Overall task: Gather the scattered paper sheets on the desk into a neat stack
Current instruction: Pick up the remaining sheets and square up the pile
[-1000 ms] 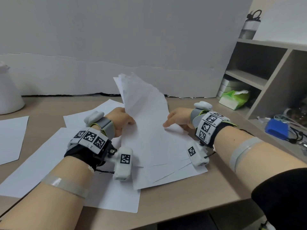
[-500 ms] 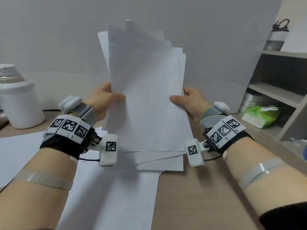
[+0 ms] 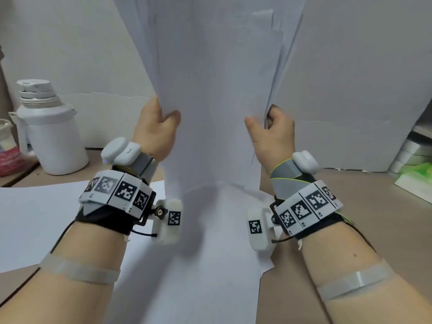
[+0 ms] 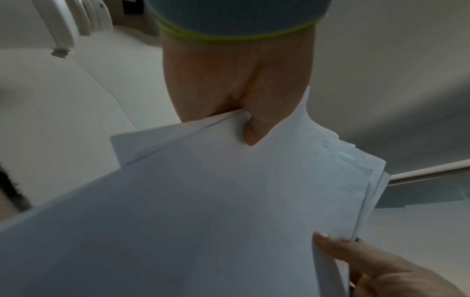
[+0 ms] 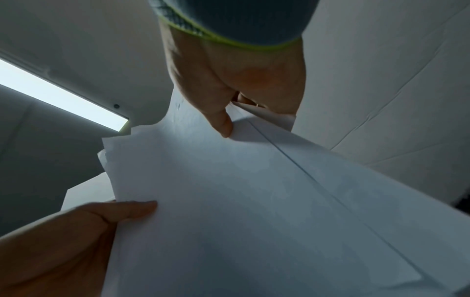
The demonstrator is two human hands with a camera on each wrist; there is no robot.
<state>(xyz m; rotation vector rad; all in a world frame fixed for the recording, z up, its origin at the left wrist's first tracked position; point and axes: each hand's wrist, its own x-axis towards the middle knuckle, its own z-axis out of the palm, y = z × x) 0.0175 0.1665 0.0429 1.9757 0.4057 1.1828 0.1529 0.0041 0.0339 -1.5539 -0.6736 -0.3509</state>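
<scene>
A bundle of several white paper sheets [image 3: 215, 90] stands upright in front of me, its edges uneven at the top. My left hand [image 3: 159, 122] grips its left edge, thumb in front. My right hand [image 3: 271, 127] grips the right edge the same way. In the left wrist view the left hand [image 4: 244, 112] pinches the bundle [image 4: 229, 201]; in the right wrist view the right hand's thumb [image 5: 221, 122] presses on the bundle [image 5: 254, 201]. More loose sheets lie flat on the desk: one at the left [image 3: 39, 220] and one under my wrists [image 3: 210, 265].
A white lidded bottle [image 3: 49, 129] stands at the back left of the wooden desk [image 3: 362, 206], next to a pink-banded container [image 3: 7, 155]. A green packet [image 3: 416, 178] lies at the right by a shelf unit. A white wall panel rises behind.
Both hands have lifted the bundle from a low tilt over the desk to upright and closer to my face. The view has tipped up and the shelf has slid out to the right.
</scene>
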